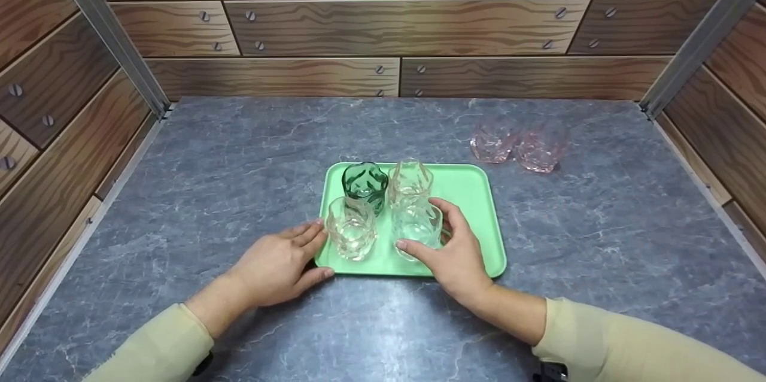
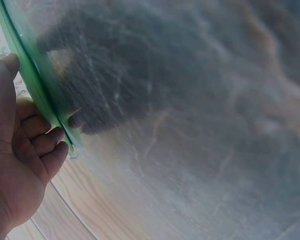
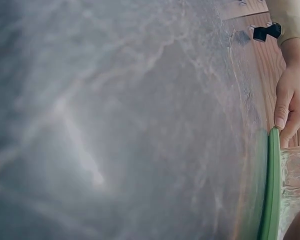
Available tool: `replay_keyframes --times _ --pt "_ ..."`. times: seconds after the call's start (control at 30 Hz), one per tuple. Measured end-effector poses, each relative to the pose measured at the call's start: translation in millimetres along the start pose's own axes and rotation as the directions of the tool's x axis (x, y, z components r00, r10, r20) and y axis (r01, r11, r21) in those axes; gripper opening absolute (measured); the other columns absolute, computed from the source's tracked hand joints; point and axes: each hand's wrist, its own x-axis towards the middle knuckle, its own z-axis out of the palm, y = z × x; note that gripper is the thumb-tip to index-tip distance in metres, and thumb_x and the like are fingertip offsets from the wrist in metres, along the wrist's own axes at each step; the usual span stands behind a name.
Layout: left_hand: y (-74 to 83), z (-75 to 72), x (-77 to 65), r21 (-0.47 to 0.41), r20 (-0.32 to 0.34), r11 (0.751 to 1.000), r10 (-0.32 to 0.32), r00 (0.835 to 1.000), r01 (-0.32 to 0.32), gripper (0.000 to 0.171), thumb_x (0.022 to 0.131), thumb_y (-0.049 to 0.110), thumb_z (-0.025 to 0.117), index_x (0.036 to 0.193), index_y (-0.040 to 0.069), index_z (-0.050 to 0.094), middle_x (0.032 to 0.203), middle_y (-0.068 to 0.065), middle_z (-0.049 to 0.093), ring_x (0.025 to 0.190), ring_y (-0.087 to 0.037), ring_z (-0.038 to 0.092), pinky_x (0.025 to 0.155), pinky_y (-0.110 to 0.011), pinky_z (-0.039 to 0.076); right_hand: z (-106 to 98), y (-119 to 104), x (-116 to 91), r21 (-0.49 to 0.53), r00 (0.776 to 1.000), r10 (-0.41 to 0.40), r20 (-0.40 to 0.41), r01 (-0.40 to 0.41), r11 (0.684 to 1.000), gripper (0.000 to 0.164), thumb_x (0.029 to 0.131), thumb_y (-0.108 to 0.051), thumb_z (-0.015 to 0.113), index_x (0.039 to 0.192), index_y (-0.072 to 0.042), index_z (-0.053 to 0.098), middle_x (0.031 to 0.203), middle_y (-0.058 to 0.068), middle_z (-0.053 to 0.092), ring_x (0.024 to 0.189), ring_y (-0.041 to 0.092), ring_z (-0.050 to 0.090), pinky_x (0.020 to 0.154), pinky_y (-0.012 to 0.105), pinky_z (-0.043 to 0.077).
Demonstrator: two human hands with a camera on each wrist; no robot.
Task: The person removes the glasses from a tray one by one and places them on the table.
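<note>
A green tray (image 1: 467,220) lies on the table, bearing several wavy glass tumblers. My right hand (image 1: 458,256) grips the clear front-right tumbler (image 1: 417,226), thumb across its near side and fingers round its right side. The left hand (image 1: 278,265) touches the tray's front-left corner, fingers extended along the left rim and thumb at the front edge. Its fingertips (image 2: 57,140) meet the green rim in the left wrist view. Close by these fingers stands another clear tumbler (image 1: 352,232). Behind are a dark green tumbler (image 1: 365,184) and a faintly amber one (image 1: 412,181).
Two pink tumblers (image 1: 492,145) stand side by side on the grey marbled table (image 1: 251,148), beyond the tray's back-right corner. Wood-patterned panels (image 1: 317,26) wall in the back and both sides, with metal posts (image 1: 114,41) at the rear corners.
</note>
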Motion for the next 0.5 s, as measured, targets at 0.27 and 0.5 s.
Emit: replay_keyframes --times 0.27,0.5 --pt "0.3 -1.0 -0.4 0.000 -0.001 1.000 0.002 1.000 -0.002 0.075 0.108 0.055 0.054 0.151 -0.007 0.053 0.153 -0.028 0.052 0.140 -0.043 0.055 0.112 -0.053 0.049 1.3 -1.7 0.2 -0.016 1.000 -0.016 -0.010 0.016 1.000 0.082 0.079 -0.018 0.097 0.148 -0.006 0.052 0.143 0.017 0.060 0.131 0.033 0.057 0.118 0.049 0.044" --pt "0.8 -0.6 -0.1 -0.001 0.001 1.000 0.003 1.000 -0.003 0.075 0.109 0.056 0.053 0.151 -0.007 0.053 0.153 -0.027 0.052 0.140 -0.042 0.055 0.113 -0.052 0.049 -2.6 -3.1 0.1 0.011 0.999 -0.034 0.003 0.034 0.999 0.077 0.080 -0.009 0.095 0.145 -0.003 0.054 0.141 0.018 0.061 0.128 0.033 0.059 0.115 0.047 0.048"
